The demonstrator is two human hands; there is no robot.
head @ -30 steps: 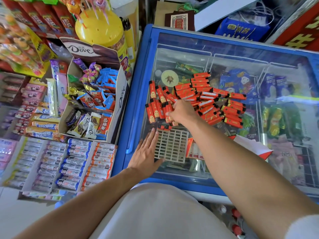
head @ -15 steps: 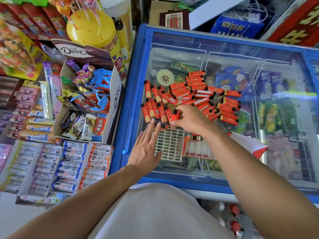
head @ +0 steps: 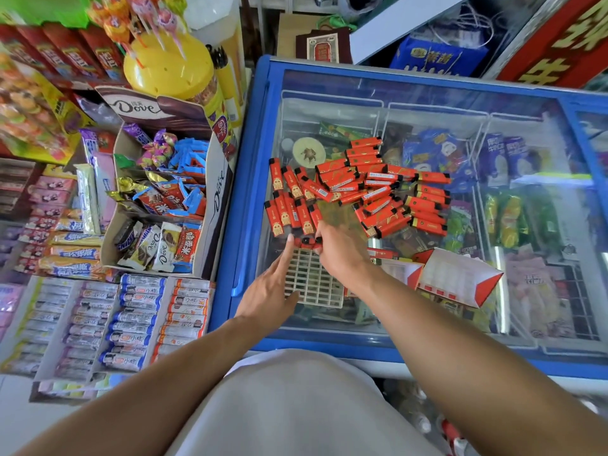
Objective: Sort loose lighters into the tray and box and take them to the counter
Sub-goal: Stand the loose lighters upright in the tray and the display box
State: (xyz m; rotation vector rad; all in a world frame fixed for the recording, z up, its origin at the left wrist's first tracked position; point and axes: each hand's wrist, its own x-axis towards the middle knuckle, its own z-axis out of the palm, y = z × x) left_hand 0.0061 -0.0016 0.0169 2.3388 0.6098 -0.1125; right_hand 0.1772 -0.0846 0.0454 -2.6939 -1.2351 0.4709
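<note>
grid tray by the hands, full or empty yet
Nearly empty: the white grid tray shows bare open cells, with lighters only at its far edge, where the right hand holds them.

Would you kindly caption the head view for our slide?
Right hand lowers red lighters into grid tray steadied by left hand.

Both my bare forearms reach forward from the bottom of the view and draw together ahead of me. My left hand (head: 269, 291) lies palm down, its fingers (head: 287, 250) straight and spread, index foremost, thumb out to the right. My right hand (head: 340, 250) sits just beside it, back upward, knuckles bent, fingertips curled in a pinch.
</note>
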